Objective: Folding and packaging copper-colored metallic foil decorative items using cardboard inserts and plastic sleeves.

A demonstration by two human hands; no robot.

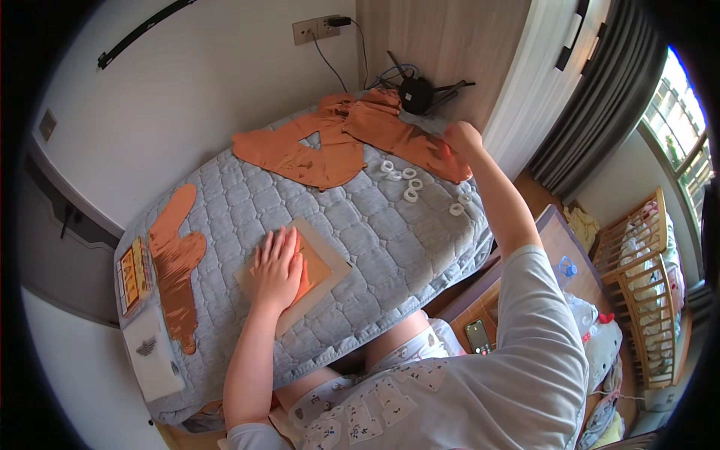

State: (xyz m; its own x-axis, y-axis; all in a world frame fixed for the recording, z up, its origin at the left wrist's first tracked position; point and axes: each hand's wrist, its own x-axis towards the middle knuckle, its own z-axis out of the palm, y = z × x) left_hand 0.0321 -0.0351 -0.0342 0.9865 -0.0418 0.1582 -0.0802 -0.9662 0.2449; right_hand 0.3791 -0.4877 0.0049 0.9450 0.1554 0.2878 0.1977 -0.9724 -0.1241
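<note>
My left hand (278, 272) lies flat, fingers stretched out, on an orange patch (315, 264) in the middle of a beige square sheet (290, 316) on the grey quilted mattress (375, 277). My right hand (463, 139) is raised at the far right, by the end of a shiny orange-brown garment or cloth (322, 161) spread along the back. Its fingers are closed, with a blurred orange-red bit below them that I cannot identify. Several small white rings (410, 195) lie on the mattress between the cloth and its right edge.
Another orange-brown cloth piece (177, 270) lies at the left, beside a flat package (135, 276) and a white packet (154, 351). A black router (417, 95) stands at the back. On the right are a phone (478, 337) and a wooden crib (641, 285).
</note>
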